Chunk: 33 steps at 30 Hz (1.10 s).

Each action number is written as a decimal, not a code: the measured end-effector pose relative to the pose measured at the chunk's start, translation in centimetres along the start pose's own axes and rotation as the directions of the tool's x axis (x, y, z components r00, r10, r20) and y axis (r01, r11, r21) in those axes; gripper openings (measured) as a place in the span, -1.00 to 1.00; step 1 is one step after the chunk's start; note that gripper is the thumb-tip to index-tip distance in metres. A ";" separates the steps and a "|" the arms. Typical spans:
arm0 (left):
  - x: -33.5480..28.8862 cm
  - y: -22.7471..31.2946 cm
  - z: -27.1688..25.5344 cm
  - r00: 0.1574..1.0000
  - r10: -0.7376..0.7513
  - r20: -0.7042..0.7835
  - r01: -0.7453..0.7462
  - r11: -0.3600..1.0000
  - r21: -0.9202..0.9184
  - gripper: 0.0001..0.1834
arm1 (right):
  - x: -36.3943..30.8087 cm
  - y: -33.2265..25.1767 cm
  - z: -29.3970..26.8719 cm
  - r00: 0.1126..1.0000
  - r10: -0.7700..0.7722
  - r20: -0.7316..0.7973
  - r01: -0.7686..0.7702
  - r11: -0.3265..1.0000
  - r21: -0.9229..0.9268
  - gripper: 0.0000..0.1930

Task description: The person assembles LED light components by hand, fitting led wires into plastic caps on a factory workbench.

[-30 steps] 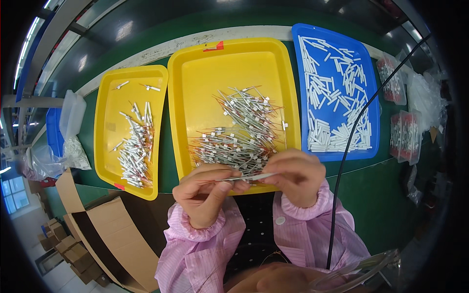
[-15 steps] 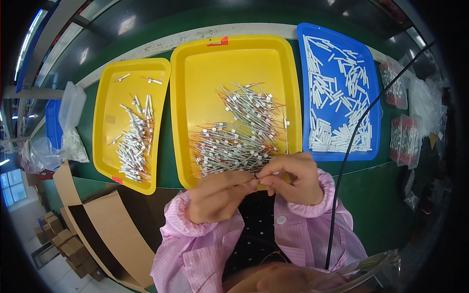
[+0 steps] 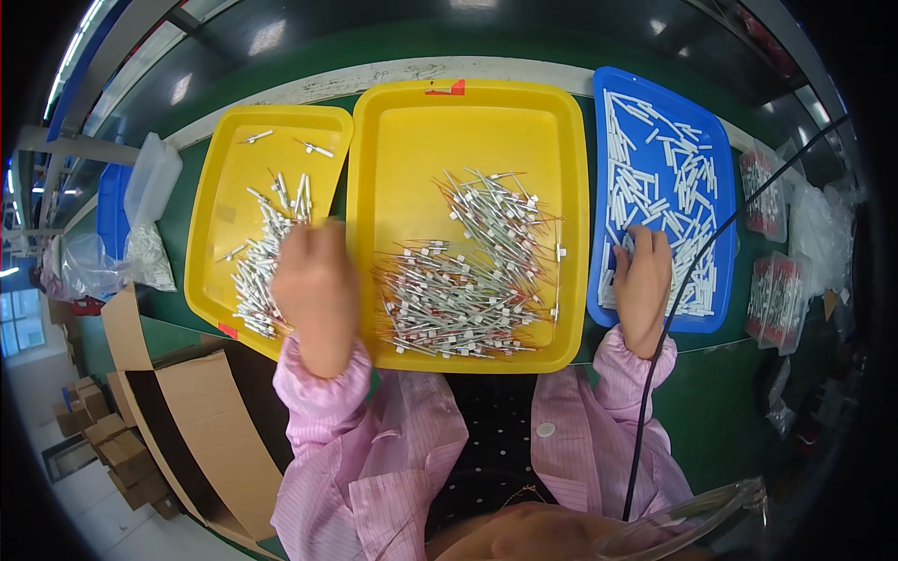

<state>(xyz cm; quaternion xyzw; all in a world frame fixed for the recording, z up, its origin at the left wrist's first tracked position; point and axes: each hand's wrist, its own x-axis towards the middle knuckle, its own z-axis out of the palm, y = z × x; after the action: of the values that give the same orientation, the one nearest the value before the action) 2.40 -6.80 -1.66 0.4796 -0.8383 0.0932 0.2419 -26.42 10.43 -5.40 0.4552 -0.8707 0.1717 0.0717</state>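
Observation:
My left hand (image 3: 318,294), smeared by motion, hangs over the right side of the left yellow tray (image 3: 210,210); whether its fingers hold anything does not show. Below and beside it lies a heap of white tubes with thin leads (image 3: 267,271). My right hand (image 3: 644,290) reaches into the blue tray (image 3: 608,84), thumb apart from the fingers and fingertips at the loose white tubes (image 3: 687,187). Between my hands stands the larger yellow tray (image 3: 440,136), with a pile of thin wired parts (image 3: 458,299) bearing small white tabs and reddish leads.
Clear boxes (image 3: 778,299) of red-and-white parts and plastic bags (image 3: 818,224) are at the right. A black cable (image 3: 697,266) crosses in front of the blue tray. An open cardboard box (image 3: 220,421) stands at the near left, with a clear bin (image 3: 152,178) farther back.
My hands have parted from their meeting point at the middle tray's near edge. The left moved to the left tray, the right to the blue tray. The view shifted slightly.

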 end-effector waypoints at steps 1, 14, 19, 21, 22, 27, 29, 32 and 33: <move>-0.1 1.0 -0.2 0.988 0.148 0.046 -0.143 0.985 -0.093 -0.92 | 0.3 0.0 0.2 1.000 0.014 0.019 -0.015 0.998 0.060 -0.80; 1.0 3.1 2.4 0.784 0.578 0.226 -0.465 0.788 -0.403 -0.87 | 1.3 -1.2 0.4 0.986 -0.088 -0.143 0.107 0.986 0.125 -0.84; 0.5 3.6 -0.3 0.862 0.500 0.081 -0.413 0.786 -0.460 -0.80 | 1.5 -0.3 0.8 0.999 -0.051 0.003 0.050 0.996 0.076 -0.88; -0.4 3.5 -1.1 0.923 0.385 0.006 -0.332 0.803 -0.496 -0.77 | 1.4 -0.6 0.6 0.998 -0.062 -0.012 0.062 0.998 0.018 -0.94; -0.9 3.5 -1.5 0.944 0.330 0.014 -0.265 0.782 -0.565 -0.72 | 1.4 -0.7 0.5 0.998 -0.054 -0.014 0.054 0.998 0.015 -0.94; -2.6 5.0 -3.6 0.989 0.142 0.051 -0.057 0.660 -0.749 -0.75 | 0.7 -1.5 -0.9 0.982 0.078 -0.169 -0.047 0.983 0.178 -0.91; -3.2 5.6 -3.6 0.994 0.032 0.105 0.080 0.453 -0.888 -0.77 | -0.3 -2.7 -1.6 0.987 0.077 -0.142 -0.041 0.969 0.242 -0.88; -3.7 6.0 -4.1 0.984 0.021 0.179 0.167 0.276 -0.947 -0.76 | -1.3 -5.3 -2.7 0.976 -0.149 -0.161 0.218 0.724 0.654 -0.87; -3.8 6.1 -4.3 0.983 0.022 0.181 0.169 0.271 -0.948 -0.76 | -1.8 -5.9 -3.3 0.984 -0.172 -0.046 0.138 0.567 0.812 -0.87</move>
<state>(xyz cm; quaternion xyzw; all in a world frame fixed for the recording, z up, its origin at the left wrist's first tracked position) 0.18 1.00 0.62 0.2808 -0.7182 -0.4799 0.4185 -20.65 9.93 -1.43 0.5152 -0.6536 0.5349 -0.1461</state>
